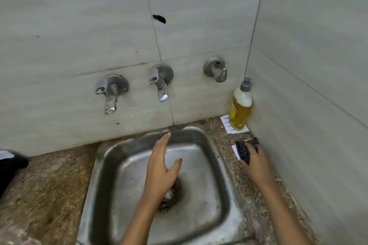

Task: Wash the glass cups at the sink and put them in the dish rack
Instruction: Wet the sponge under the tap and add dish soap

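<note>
0 glass cups in view, whether inside sink point(199, 195) or beside it. Left hand point(161, 167) flat above sink, fingers straight, holding nothing. Right hand point(256, 163) just right of sink, fingers curled over scrub pad point(244, 148). Probably light, rigid, breakable, slick once soapy: grip round the body, never the thin rim.

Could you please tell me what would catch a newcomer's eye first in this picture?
First the two bare hands: the left hand hangs open over the steel sink, while the right hand lies on a dark scrub pad on the counter to the sink's right. Next come the bottle of yellow liquid in the wall corner behind the pad, and three metal taps on the tiled wall. No glass cup shows.
</note>
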`<state>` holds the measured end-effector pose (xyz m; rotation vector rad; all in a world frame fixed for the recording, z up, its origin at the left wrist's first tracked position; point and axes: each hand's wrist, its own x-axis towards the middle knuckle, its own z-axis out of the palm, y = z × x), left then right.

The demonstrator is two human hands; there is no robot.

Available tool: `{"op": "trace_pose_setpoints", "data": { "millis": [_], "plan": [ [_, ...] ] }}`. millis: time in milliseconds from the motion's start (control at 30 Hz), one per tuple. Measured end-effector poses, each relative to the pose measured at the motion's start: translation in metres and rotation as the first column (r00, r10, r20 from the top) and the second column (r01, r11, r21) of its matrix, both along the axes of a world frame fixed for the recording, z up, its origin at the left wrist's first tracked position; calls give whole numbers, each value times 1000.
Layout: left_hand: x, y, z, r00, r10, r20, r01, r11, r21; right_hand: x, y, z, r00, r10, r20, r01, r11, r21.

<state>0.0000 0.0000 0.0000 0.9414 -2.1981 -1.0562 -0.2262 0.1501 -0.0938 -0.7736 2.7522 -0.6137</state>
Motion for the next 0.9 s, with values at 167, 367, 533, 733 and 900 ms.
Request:
{"op": "trace_pose_setpoints", "data": {
  "millis": [167, 367, 533, 733, 900],
  "plan": [
    [-11, -13, -9, 997, -43, 60, 44, 999, -14, -2, 1, -9, 990, -75, -117, 76, 997, -3],
    [-15, -17, -6, 999, -30, 21, 30, 999, -30, -8, -3, 12, 979, -144, -145, 147, 989, 11],
    [-13, -26, 22, 983, 29, -180, -47, 994, -97, -11, -4, 34, 941, -275, -197, 240, 953, -185],
    [-29, -55, 103, 881, -74, -467, -74, 954, -292, 15, -19, 75, 940, -339, 39, 309, 796, -520],
    [-51, -118, 134, 978, -198, -69, 160, 919, -359, 34, -49, 102, 515, 30, 857, 821, 272, -503]
  ]
}}
